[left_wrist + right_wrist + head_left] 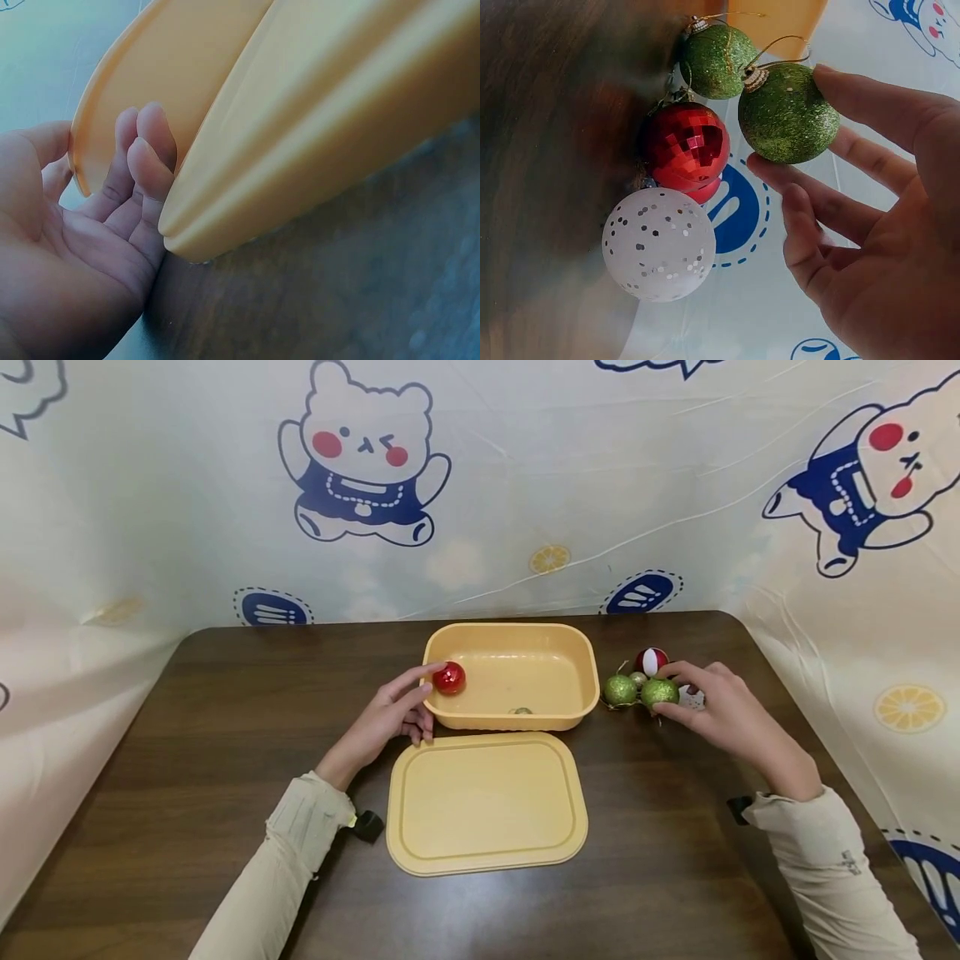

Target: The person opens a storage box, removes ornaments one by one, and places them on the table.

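Observation:
My right hand (716, 697) pinches a green glittery Christmas ball (789, 112) by its sides, thumb and fingers around it. A gold loop (784, 43) sticks out of its cap. Beside it are a second green ball (620, 691), a faceted red ball (686, 146) and a white ball with silver dots (658, 244), partly hidden in the head view. My left hand (382, 722) holds the left rim of the yellow box (585, 681) with thumb and forefinger; its other fingers curl low by the corner. Inside the box, a shiny red ball (449, 678) lies near that hand.
A flat yellow lid (487, 806) lies right in front of the box on the dark wooden table (225, 727). A small gold piece (522, 711) shows at the box's near wall. Behind the green balls sit a red-and-white ball (651, 661) and a small gold ball (638, 680).

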A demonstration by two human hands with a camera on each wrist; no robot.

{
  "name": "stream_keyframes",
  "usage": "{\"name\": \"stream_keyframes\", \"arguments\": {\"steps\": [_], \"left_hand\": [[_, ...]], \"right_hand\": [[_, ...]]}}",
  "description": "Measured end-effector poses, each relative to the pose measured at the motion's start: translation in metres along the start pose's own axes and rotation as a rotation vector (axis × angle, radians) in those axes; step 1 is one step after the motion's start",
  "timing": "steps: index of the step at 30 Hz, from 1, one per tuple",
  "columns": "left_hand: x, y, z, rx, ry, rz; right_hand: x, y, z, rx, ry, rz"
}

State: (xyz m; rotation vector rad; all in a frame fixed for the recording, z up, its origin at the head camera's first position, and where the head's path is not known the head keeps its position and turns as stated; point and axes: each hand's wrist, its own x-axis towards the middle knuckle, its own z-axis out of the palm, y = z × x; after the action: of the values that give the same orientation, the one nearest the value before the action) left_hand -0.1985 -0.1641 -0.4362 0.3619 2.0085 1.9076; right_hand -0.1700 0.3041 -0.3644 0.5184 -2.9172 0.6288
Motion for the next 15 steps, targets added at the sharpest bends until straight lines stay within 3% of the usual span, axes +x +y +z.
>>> {"name": "stream_keyframes", "arguments": {"steps": [6,15], "left_hand": [[0.0,-0.003,-0.001,-0.004,-0.01,0.012],[0.0,-0.002,-0.001,-0.012,-0.01,0.002]], "right_hand": [[-0.001,-0.001,0.005,0.011,-0.031,-0.06],[0.002,-0.002,0.015,0.028,-0.066,-0.086]]}}
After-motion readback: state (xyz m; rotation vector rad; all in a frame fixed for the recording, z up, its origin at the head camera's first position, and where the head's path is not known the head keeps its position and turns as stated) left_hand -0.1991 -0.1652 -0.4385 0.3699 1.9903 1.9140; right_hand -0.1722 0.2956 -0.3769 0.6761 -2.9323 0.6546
